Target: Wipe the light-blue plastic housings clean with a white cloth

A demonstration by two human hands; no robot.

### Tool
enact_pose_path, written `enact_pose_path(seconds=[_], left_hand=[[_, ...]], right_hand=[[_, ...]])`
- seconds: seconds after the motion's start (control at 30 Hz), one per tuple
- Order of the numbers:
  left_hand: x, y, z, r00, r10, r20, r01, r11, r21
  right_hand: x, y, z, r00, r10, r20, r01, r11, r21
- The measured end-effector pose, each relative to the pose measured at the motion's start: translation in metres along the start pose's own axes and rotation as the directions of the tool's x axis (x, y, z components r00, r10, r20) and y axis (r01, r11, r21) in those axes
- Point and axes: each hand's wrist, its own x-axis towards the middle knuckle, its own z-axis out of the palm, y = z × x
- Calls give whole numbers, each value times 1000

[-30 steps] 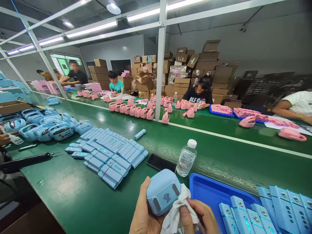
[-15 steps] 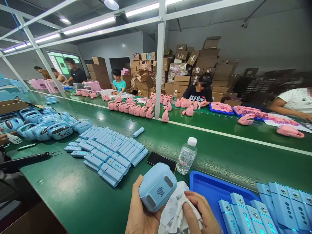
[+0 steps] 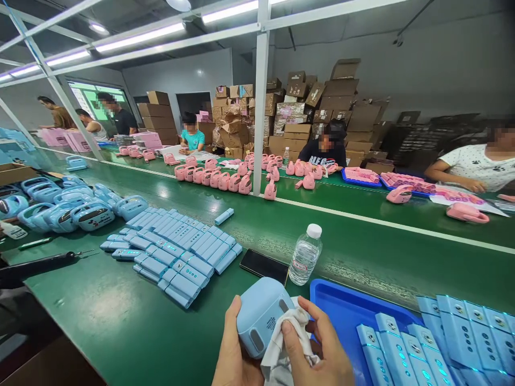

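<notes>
At the near edge, the left hand point(image 3: 233, 354) cups a pale blue, rounded plastic device housing point(image 3: 261, 316), thumb up along its left side and fingers closed under it, so its underside with two grey pads faces the camera. The right hand point(image 3: 317, 348) pinches a crumpled white cloth point(image 3: 285, 343) between thumb and fingers and presses it against the housing's right edge. To do the wipe well, it seems wise to keep the left hand's grip firm and low so the cloth can reach every face, turning the housing rather than the cloth, and to use a clean fold for each pass.

Just right of the hands sits a blue plastic tray point(image 3: 341, 305) holding rows of light blue rectangular panels point(image 3: 442, 343) with small buttons; its near-left corner lies close to the right wrist and could catch the cloth. Just beyond the housing, on the green surface point(image 3: 120, 321), lie a black phone point(image 3: 263, 264) and a clear water bottle with a white cap point(image 3: 304, 254), upright and near enough to be knocked. Further left is a block of loose light blue panels point(image 3: 177, 252), then a cluster of blue handled devices point(image 3: 72, 206). Far across the surface, other people sit behind rows of pink devices point(image 3: 225, 179), with stacked brown cardboard boxes point(image 3: 306, 112) behind.
</notes>
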Motion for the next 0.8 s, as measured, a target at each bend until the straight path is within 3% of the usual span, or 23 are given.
enact_pose_path(seconds=[0.07, 0.17, 0.33, 0.53, 0.6, 0.7, 0.77, 0.8], left_hand=[[4, -2, -5, 999, -19, 47, 19, 1000, -6], [17, -6, -14, 997, 80, 23, -80, 997, 7], [33, -8, -24, 991, 131, 18, -132, 991, 13], [31, -6, -21, 995, 96, 18, -96, 995, 40], [29, -5, -17, 992, 123, -29, -122, 991, 49], [24, -2, -12, 972, 171, -161, -156, 983, 101], [21, -1, -10, 966, 178, -188, -162, 982, 96], [20, -1, -9, 969, 173, -174, -161, 984, 83]], right_hand=[[3, -2, -2, 994, 66, 92, -66, 998, -4], [10, 0, -8, 985, 44, 165, -45, 999, 7], [15, 8, -8, 988, -19, 151, 11, 998, 55], [14, 10, -2, 981, 5, 193, -19, 997, 73], [19, 13, -5, 976, 10, 218, -26, 997, 70], [30, 23, -15, 987, 82, 138, -92, 993, 67], [34, 28, -20, 988, 155, 7, -155, 985, 80], [33, 30, -20, 989, 132, -60, -128, 989, 76]])
